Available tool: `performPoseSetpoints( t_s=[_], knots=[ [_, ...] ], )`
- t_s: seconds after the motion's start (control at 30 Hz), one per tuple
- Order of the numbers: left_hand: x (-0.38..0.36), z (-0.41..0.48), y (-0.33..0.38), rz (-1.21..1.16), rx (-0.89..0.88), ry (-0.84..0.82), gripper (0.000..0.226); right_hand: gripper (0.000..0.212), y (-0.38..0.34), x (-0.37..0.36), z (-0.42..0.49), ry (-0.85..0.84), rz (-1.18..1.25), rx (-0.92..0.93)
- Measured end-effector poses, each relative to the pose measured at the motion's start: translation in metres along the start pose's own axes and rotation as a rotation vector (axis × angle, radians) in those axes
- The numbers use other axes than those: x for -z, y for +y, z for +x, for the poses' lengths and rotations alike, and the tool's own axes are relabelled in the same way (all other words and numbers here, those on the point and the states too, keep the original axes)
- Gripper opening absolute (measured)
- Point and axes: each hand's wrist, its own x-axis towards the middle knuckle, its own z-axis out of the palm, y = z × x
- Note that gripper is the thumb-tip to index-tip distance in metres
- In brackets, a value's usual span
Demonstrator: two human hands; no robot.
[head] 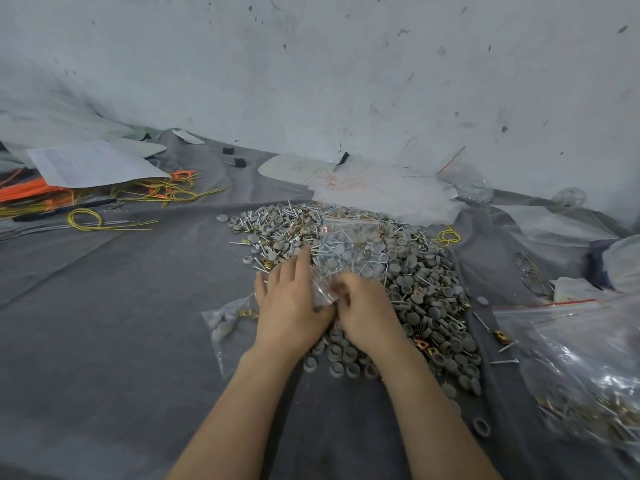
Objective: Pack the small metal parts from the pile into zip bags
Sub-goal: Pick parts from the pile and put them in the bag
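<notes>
A big pile of small parts (pixel 426 282), grey round caps mixed with silver screws and brass clips, covers the middle of a grey cloth. On top of it lies a clear zip bag (pixel 349 251) holding some caps and screws, its red-striped seal at the far end. My left hand (pixel 291 303) and my right hand (pixel 367 313) meet at the bag's near edge, and both hold crumpled clear plastic there. What lies under my fingers is hidden. A second small bag (pixel 225 323) with a few parts lies flat to the left of my left hand.
Large clear bags of packed parts (pixel 588 375) lie at the right. Yellow wire loops (pixel 86 220), orange cords and a paper sheet (pixel 93 164) sit at the far left. White plastic sheeting (pixel 377 188) lies behind the pile, below a stained wall.
</notes>
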Motion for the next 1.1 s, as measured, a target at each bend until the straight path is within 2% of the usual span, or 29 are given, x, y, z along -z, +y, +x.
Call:
performPoseSetpoints(
  t_s=[0.1, 0.2, 0.3, 0.43, 0.6, 0.73, 0.87, 1.0, 1.1],
  knots=[
    [-0.003, -0.005, 0.01, 0.058, -0.147, -0.06, 0.088, 0.014, 0.009, 0.009, 0.006, 0.203, 0.188, -0.147],
    [-0.007, -0.006, 0.028, -0.016, -0.282, 0.023, 0.064, 0.015, 0.017, 0.018, 0.012, 0.283, 0.501, -0.254],
    [-0.007, 0.001, 0.042, -0.201, -0.214, 0.054, 0.035, 0.016, 0.018, 0.022, 0.013, 0.222, 0.777, -0.335],
    [-0.005, 0.007, 0.041, -0.412, -0.078, 0.056, 0.01, 0.012, 0.02, 0.024, 0.012, 0.149, 0.994, -0.372],
    [-0.002, 0.007, 0.034, -0.558, -0.013, 0.083, 0.014, 0.019, 0.021, 0.027, 0.01, 0.076, 0.994, -0.276],
    [-0.003, 0.007, 0.033, -0.787, 0.063, 0.059, 0.012, 0.02, 0.018, 0.025, 0.009, 0.136, 0.906, -0.201],
    [-0.001, 0.007, 0.034, -0.879, 0.1, 0.026, 0.008, 0.017, 0.017, 0.024, 0.008, 0.168, 0.845, -0.16],
    [0.003, 0.008, 0.034, -0.942, 0.041, -0.007, 0.02, 0.02, 0.018, 0.025, 0.009, 0.124, 0.928, -0.179],
    [0.004, 0.008, 0.033, -0.942, -0.019, -0.046, 0.021, 0.021, 0.019, 0.026, 0.009, 0.099, 1.035, -0.221]
  ],
)
